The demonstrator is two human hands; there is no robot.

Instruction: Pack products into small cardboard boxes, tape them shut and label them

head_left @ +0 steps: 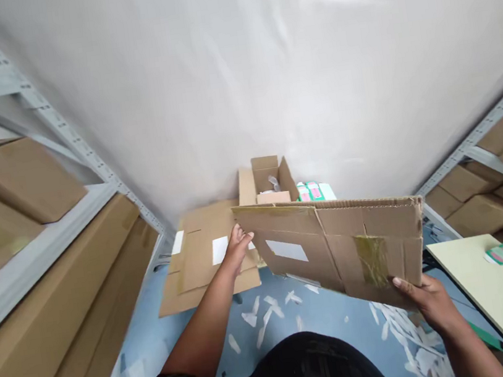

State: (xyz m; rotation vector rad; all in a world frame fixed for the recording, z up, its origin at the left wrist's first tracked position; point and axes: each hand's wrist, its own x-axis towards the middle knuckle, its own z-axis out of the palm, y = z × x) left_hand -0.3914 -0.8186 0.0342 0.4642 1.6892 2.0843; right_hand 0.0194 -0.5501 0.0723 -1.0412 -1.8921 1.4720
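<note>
A flattened cardboard box (339, 251) hangs tilted in front of me, held between both hands. It bears a white label and a strip of brown tape. My left hand (238, 249) grips its left end, thumb on the near face. At the lower right corner my right hand (423, 298) is closed on the same box, its other fingers hidden behind. Left of it, more flattened cardboard (204, 251) lies in a pile with white labels, close by my left hand.
An open carton (269, 180) stands by the wall beside green-and-white packets (312, 191). Shelves with boxes (20, 177) rise on the left, others (484, 212) on the right. A pale table (495, 291) is at right. White paper scraps (269, 314) litter the blue floor.
</note>
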